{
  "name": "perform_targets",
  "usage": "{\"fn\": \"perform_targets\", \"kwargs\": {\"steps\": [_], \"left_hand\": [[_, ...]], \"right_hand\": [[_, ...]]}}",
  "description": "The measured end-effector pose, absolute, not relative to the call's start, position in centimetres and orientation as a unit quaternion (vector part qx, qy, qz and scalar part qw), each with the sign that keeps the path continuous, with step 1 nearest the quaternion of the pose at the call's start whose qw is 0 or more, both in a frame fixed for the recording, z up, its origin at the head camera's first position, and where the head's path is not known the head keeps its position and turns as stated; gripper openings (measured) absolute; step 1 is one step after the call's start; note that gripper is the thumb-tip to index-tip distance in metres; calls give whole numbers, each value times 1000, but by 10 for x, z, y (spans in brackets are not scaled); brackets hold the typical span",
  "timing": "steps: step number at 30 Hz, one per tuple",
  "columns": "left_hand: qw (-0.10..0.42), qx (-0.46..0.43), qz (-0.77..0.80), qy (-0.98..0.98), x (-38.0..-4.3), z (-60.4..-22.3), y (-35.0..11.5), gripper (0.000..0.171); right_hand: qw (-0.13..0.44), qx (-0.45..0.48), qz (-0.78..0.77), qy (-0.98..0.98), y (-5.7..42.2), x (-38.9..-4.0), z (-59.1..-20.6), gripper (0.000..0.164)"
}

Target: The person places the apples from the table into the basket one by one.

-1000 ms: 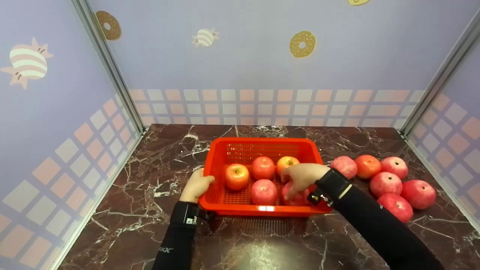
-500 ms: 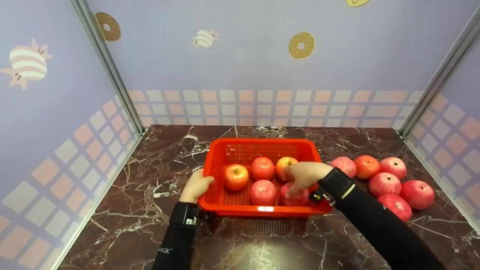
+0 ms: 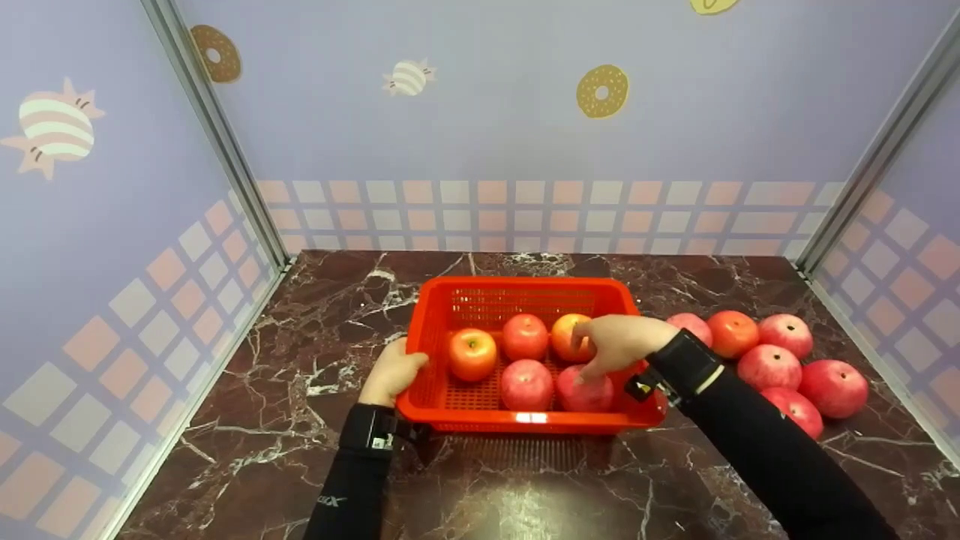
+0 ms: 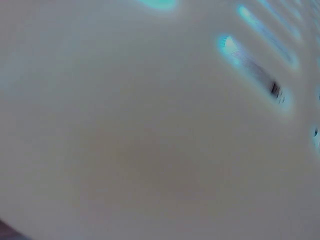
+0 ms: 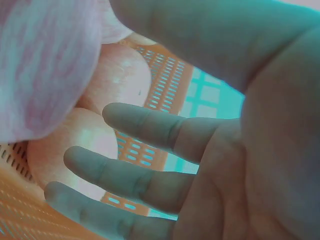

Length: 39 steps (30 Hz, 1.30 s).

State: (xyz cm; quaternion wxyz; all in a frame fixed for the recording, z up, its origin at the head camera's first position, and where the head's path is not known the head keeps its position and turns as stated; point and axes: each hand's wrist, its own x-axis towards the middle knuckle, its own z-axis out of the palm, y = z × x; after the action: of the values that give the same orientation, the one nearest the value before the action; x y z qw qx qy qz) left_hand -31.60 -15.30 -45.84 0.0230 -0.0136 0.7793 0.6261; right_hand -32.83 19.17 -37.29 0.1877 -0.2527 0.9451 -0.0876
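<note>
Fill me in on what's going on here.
A person's left hand grips the left side of a red basket. The right hand is over the basket's right side, fingers spread and holding nothing, by the front right fruit; whether it touches that fruit is hard to tell. Five fruits lie in the basket, and six more show on the table to its right.

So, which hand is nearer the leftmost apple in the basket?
Left: the left hand grips the basket just left of that apple; the right hand is farther right, over other apples.
</note>
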Motion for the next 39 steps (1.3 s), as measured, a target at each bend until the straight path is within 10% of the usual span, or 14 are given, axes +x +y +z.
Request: {"fn": "perform_targets", "kwargs": {"steps": [39], "left_hand": [[33,-23,637,769,-315,-458,-152,37]], "right_hand": [[119,-214,-199,949,307,-295,-343,41]]}}
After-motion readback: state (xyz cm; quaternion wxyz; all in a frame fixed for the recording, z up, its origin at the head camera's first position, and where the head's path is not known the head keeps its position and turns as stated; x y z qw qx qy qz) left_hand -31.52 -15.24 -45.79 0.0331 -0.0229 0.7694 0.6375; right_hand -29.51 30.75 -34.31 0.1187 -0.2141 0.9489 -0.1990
